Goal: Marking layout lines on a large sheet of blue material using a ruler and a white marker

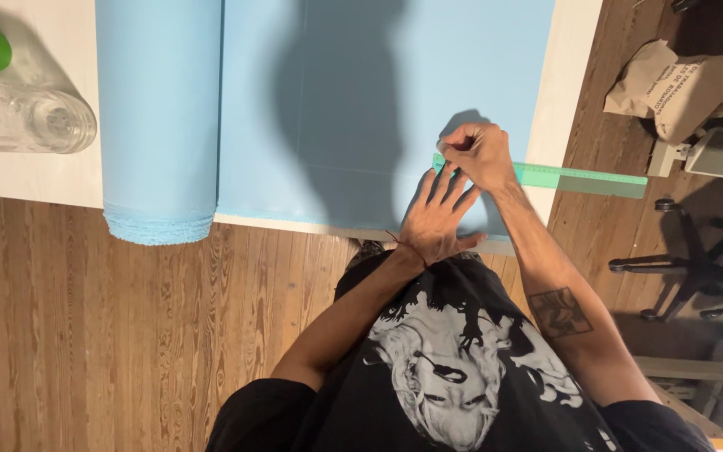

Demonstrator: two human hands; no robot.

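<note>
— What is being pressed down by the left hand (437,219)?

— The light blue cloth (361,100) is being pressed flat. The fingers are spread wide, so nothing is held in that grip.

— And the right hand (474,155)?

— It is closed in a tight grip just above the left hand. Something small may be pinched in it, but what it is cannot be told. The green ruler (562,176) is touched by it.

— Where is the ruler laid?

— It is laid flat across the cloth, near the front edge of the white surface (43,172). Its far end is stuck out past the surface's right side.

— What else is seen?

— A roll of blue cloth (159,117) is laid to the left. Clear plastic bottles (23,113) are laid further left.
</note>
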